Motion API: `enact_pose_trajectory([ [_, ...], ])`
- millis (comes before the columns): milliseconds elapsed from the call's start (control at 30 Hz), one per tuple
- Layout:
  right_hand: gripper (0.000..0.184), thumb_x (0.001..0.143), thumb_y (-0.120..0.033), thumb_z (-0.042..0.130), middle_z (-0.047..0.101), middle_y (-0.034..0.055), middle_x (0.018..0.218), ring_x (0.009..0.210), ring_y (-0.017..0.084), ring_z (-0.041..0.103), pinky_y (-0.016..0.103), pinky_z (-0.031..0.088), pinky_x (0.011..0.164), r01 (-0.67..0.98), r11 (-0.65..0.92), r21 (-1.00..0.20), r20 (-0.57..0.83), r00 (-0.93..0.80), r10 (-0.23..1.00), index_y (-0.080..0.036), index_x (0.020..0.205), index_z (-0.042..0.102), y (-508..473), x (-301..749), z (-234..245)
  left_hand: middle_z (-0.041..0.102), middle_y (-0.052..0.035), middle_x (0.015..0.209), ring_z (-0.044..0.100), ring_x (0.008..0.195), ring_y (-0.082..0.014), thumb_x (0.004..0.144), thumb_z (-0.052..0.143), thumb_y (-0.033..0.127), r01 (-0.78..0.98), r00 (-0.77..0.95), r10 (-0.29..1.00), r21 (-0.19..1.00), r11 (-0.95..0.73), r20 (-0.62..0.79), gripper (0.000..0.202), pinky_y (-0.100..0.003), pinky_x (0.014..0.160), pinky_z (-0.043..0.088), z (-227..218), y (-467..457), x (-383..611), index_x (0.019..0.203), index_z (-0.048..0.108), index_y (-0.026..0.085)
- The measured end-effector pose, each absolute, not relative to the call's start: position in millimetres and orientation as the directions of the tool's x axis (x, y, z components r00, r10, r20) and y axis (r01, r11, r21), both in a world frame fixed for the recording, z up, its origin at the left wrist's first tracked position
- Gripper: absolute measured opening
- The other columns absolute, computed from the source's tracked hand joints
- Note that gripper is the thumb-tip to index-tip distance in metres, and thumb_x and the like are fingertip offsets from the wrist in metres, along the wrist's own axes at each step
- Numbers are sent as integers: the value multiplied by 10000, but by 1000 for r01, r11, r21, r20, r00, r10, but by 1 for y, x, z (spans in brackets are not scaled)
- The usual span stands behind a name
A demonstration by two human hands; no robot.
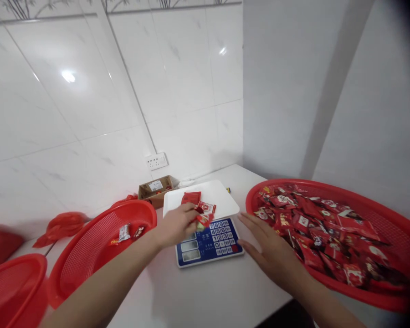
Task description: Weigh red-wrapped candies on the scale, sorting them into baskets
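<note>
My left hand [176, 224] is closed on some small red candy packets [205, 216] just above the front edge of the scale [205, 228]. A red packet [191, 197] lies on the scale's white weighing plate [218, 193]. My right hand [268, 246] hovers flat with fingers stretched out, between the scale's blue keypad and the big red basket [392, 223] full of red wrapped candies [314, 228].
A second red basket [89, 259] at the left holds a few packets. Another red basket [13, 287] sits at the bottom left. A small cardboard box [157, 189] and red plastic bags [63, 224] lie by the tiled wall. A wall socket [156, 161] is behind.
</note>
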State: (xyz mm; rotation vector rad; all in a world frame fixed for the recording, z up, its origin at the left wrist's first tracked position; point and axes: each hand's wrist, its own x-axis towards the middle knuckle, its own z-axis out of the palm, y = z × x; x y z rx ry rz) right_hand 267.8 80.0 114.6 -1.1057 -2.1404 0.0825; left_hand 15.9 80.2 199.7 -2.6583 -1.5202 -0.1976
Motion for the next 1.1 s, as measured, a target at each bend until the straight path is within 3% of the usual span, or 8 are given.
enact_pose_trajectory([
  [67, 481, 852, -324, 448, 480, 95, 1316, 1202, 203, 440, 375, 392, 974, 556, 678, -480, 518, -444, 731, -202, 1312, 382, 71, 252, 124, 577, -18, 1119, 563, 988, -153, 816, 463, 206, 804, 581, 803, 63, -591, 131, 268, -247, 822, 476, 199, 65, 32, 1048, 589, 248],
  [233, 258, 861, -267, 424, 653, 58, 1026, 933, 179, 598, 309, 479, 796, 369, 571, -734, 365, -494, 789, -218, 1064, 576, 59, 237, 132, 620, -15, 990, 612, 855, -124, 855, 462, 324, 797, 524, 833, 243, -553, 177, 230, -205, 746, 507, 191, 60, 33, 1007, 612, 238],
  [400, 268, 836, -321, 470, 662, 49, 983, 856, 186, 604, 299, 481, 729, 396, 447, -802, 302, -378, 875, -217, 1048, 596, 49, 258, 131, 509, -148, 1241, 511, 1121, -277, 854, 451, 304, 878, 379, 879, 186, -440, 289, 331, -437, 919, 444, 177, 92, -8, 1128, 568, 160],
  [533, 298, 810, -378, 486, 672, 52, 971, 870, 206, 610, 327, 485, 756, 441, 362, -821, 305, -196, 932, -215, 1027, 609, 46, 289, 136, 435, -142, 1340, 326, 1278, -331, 821, 486, 227, 850, 438, 842, 161, -502, 315, 275, -535, 1009, 317, 161, 102, -12, 1057, 620, 184],
  [633, 376, 795, -429, 482, 675, 57, 966, 874, 223, 616, 357, 488, 779, 527, 280, -802, 330, 0, 944, -205, 1077, 589, 51, 327, 144, 420, -130, 1361, 292, 1303, -299, 845, 458, 256, 815, 456, 801, 179, -551, 389, 283, -526, 1031, 294, 152, 84, 6, 1078, 605, 196],
  [800, 396, 823, -361, 420, 587, 11, 1205, 1088, 223, 539, 349, 435, 903, 760, 247, -601, 256, -110, 960, -279, 1192, 540, 77, 403, 157, 511, -63, 1296, 457, 1209, -232, 853, 459, 308, 764, 359, 825, 371, -528, 435, 282, -438, 942, 445, 135, 36, 34, 1104, 582, 272],
  [900, 448, 811, -321, 405, 529, 57, 1276, 1157, 252, 484, 374, 384, 962, 882, 133, -451, 241, -23, 970, -212, 1231, 517, 106, 436, 155, 580, -60, 1223, 522, 1147, -226, 845, 470, 304, 731, 315, 833, 443, -519, 455, 260, -411, 895, 482, 117, 22, 38, 1061, 612, 275],
  [1100, 493, 808, -349, 455, 554, 112, 1240, 1108, 248, 529, 348, 405, 933, 924, 122, -362, -1, -131, 991, -149, 1258, 481, 164, 437, 138, 637, -37, 1149, 586, 1067, -200, 803, 545, 337, 655, 317, 807, 500, -567, 499, 253, -306, 860, 508, 92, 12, 34, 1039, 633, 304],
])
